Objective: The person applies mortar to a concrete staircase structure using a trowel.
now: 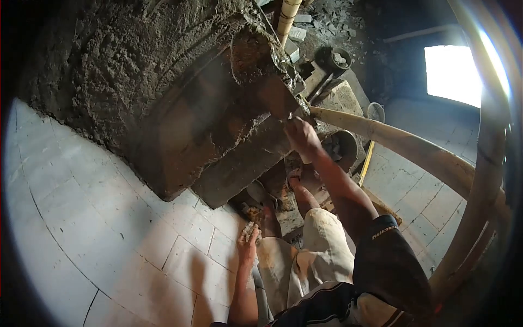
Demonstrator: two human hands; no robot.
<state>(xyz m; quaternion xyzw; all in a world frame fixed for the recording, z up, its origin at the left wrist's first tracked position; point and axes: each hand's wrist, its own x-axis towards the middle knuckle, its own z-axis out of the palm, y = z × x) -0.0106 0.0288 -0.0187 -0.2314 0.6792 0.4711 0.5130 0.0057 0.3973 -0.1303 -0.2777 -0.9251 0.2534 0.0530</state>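
A white block wall (180,248) flanks mortar-coated steps (239,169). The right hand (302,136) grips a trowel (277,97), seemingly flat for smoothing; the left hand (247,249) closes round a crumpled lump (250,230) (rag or mortar, unclear).

dim, with a glaring opening (453,75); edges warped

- The trowel (276,97) had a flat, brownish blade, held by its handle in the right hand (300,136) and set against the upper step's end.
- The upper step (190,122) was damp and brown, its face smoothed, its edges ragged.
- The lower step (242,163) lay just beside it, greyer and flat-faced.
- The mortar (117,65) was wet, dark grey and ridged, spread beside the white block wall.
- The pale, crumbly lump (250,231) was at the left hand (247,249); its grip was unclear.
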